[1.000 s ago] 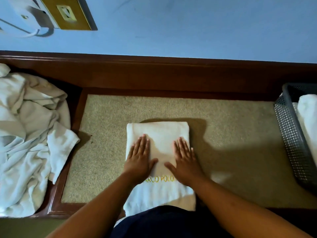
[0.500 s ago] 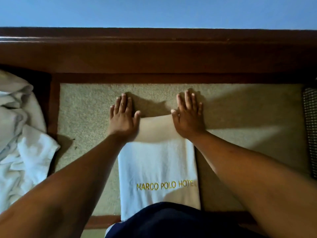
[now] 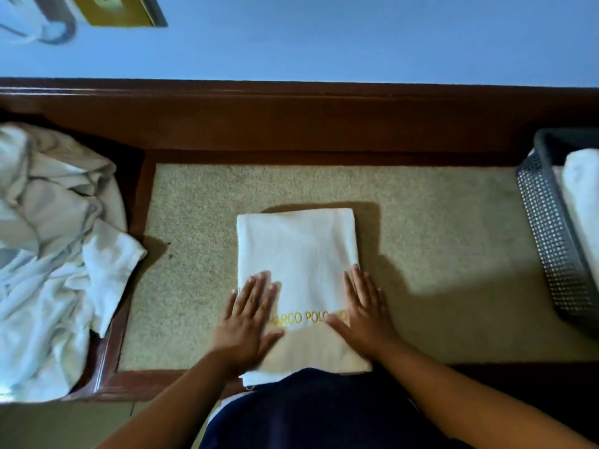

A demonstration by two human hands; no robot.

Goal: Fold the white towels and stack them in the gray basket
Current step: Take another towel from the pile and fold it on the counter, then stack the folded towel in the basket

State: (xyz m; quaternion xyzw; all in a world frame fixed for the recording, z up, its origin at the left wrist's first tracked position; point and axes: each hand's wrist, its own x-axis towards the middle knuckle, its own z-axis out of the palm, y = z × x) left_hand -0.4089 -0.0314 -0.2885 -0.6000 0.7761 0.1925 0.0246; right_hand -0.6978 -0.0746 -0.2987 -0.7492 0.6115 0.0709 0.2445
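Note:
A folded white towel [image 3: 298, 251] with gold lettering lies flat on the beige carpeted surface [image 3: 421, 228] in front of me. My left hand [image 3: 248, 322] presses flat on its near left part, fingers straight. My right hand [image 3: 364, 311] presses flat on its near right edge, covering the end of the lettering. At the far right stands the gray basket [image 3: 551, 241], with a white towel [image 3: 583, 202] inside it. A heap of unfolded white towels [image 3: 55, 254] lies at the left.
A dark wooden frame [image 3: 291, 124] borders the carpeted surface at the back and left. Behind it rises a blue wall [image 3: 324, 37] with a brass plate [image 3: 113, 11] at the top left. My dark clothing fills the bottom centre.
Both hands have slid back from the towel's far edge to its near part. The view has pulled back, bringing the basket and wall plate into sight again.

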